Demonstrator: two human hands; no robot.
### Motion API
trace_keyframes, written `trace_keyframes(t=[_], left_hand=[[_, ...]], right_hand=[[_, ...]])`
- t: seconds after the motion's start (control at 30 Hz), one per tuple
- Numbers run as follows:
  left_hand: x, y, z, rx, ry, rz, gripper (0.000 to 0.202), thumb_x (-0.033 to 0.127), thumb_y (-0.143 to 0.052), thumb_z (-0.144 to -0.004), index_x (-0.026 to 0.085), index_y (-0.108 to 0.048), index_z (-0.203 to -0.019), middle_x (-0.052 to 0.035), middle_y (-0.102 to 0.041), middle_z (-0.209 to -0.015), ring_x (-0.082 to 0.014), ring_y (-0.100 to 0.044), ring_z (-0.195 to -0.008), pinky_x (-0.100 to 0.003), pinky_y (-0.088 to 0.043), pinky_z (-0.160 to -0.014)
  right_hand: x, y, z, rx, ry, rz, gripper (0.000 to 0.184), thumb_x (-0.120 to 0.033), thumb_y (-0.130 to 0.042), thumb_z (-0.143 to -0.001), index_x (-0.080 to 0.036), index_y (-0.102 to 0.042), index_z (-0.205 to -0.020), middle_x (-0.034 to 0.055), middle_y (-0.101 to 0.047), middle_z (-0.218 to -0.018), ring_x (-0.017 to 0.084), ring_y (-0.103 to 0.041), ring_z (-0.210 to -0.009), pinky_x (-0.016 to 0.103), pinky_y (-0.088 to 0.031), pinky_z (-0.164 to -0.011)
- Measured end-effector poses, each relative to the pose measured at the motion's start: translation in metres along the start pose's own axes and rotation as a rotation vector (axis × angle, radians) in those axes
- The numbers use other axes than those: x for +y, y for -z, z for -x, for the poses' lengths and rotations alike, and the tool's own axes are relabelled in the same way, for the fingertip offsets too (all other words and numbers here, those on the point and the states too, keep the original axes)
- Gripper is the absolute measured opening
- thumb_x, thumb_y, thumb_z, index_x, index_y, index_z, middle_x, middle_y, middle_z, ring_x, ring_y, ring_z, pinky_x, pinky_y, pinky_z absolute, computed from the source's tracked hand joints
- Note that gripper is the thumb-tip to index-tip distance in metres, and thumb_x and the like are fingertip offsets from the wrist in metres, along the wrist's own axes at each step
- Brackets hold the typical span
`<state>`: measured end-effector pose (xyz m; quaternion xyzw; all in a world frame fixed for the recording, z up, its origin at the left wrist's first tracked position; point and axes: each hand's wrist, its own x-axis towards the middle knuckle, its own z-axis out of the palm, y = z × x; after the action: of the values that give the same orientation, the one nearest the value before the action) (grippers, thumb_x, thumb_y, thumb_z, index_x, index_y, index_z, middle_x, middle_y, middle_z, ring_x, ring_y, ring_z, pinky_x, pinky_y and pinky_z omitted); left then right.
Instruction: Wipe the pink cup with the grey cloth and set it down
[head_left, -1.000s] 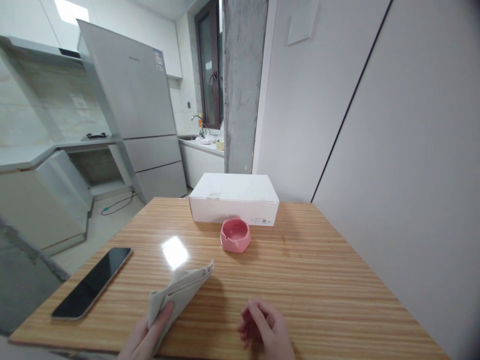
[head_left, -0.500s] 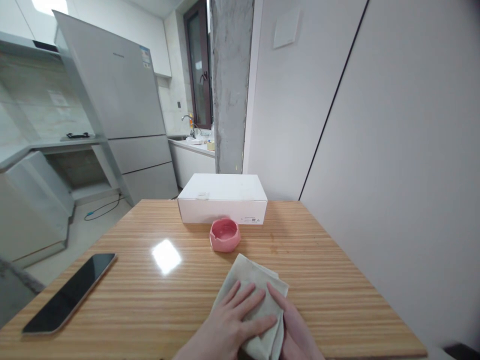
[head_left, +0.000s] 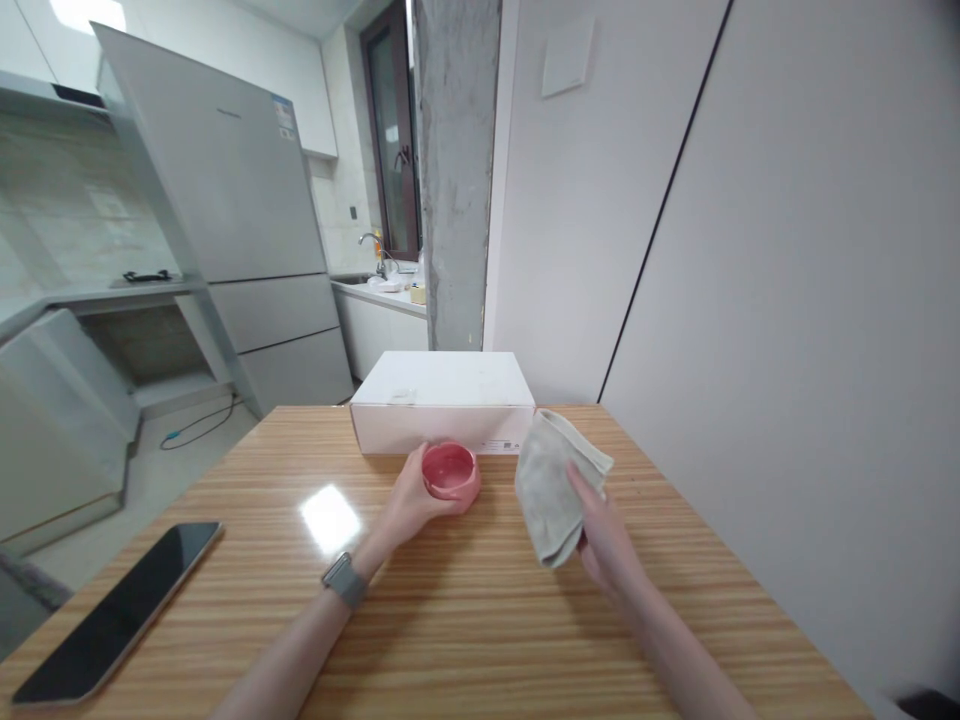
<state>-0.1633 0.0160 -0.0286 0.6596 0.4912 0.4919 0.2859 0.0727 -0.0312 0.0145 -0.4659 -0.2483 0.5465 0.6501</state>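
Note:
My left hand (head_left: pixel 409 500) wraps around the side of a small pink ceramic bowl (head_left: pixel 450 475), which stands just in front of a white cardboard box (head_left: pixel 442 405). A dark band with a grey watch case (head_left: pixel 345 580) circles my left wrist. My right hand (head_left: pixel 604 545) holds a folded grey-beige cloth (head_left: pixel 553 488) up off the tabletop, to the right of the bowl. The cloth hides part of my right fingers and the box's front right corner.
A black smartphone (head_left: pixel 116 610) lies at the left of the wooden table (head_left: pixel 487 620). Behind the table stand a concrete pillar (head_left: pixel 454 170), a silver refrigerator (head_left: pixel 217 200) and a sink counter (head_left: pixel 379 295). A white wall (head_left: pixel 675 280) runs along the table's right side.
Half a second ago both hands pressed the folded cloth on the table. Now my right hand has lifted it up and to the right, and my left hand has taken the bowl.

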Motion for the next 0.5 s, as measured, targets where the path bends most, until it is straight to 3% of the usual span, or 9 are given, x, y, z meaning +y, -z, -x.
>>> trace_keyframes(t=[0.17,0.27,0.4,0.5], left_hand=[[0.003,-0.004,0.002,0.038,0.006,0.011,0.088,0.031,-0.086,-0.044,0.021,-0.047,-0.123,-0.0086,-0.059,-0.119,-0.0283,-0.057,-0.109,-0.041,-0.042,-0.095],[0.012,-0.006,0.007,0.070,-0.008,0.067,0.095,0.031,-0.086,-0.044,0.021,-0.043,-0.128,-0.0101,-0.056,-0.125,-0.0284,-0.053,-0.115,-0.041,-0.040,-0.099],[0.026,-0.010,0.019,0.078,0.020,0.200,0.099,0.029,-0.087,-0.044,0.021,-0.043,-0.132,-0.0118,-0.049,-0.133,-0.0299,-0.048,-0.121,-0.040,-0.039,-0.101],[0.036,-0.012,0.024,0.034,0.186,0.485,0.077,0.038,-0.077,-0.064,0.021,-0.045,-0.132,-0.0134,-0.048,-0.136,-0.0286,-0.053,-0.116,-0.037,-0.047,-0.091]], right_hand=[[0.040,-0.039,-0.031,-0.100,0.104,0.097,0.033,-0.042,-0.074,-0.065,-0.017,-0.070,-0.086,0.0067,-0.073,-0.090,0.028,-0.065,-0.097,0.039,-0.049,-0.088],[0.063,-0.058,-0.036,-0.113,0.147,0.052,0.034,-0.043,-0.071,-0.066,-0.018,-0.070,-0.088,0.0051,-0.072,-0.095,0.026,-0.064,-0.100,0.038,-0.048,-0.089],[0.080,-0.067,-0.029,-0.019,0.202,-0.063,0.038,-0.046,-0.060,-0.074,-0.017,-0.066,-0.099,0.0032,-0.070,-0.101,0.022,-0.063,-0.099,0.035,-0.049,-0.087],[0.084,-0.063,-0.026,0.104,0.229,-0.107,0.038,-0.045,-0.059,-0.075,-0.016,-0.065,-0.098,0.0025,-0.070,-0.099,0.020,-0.064,-0.095,0.032,-0.050,-0.083]])
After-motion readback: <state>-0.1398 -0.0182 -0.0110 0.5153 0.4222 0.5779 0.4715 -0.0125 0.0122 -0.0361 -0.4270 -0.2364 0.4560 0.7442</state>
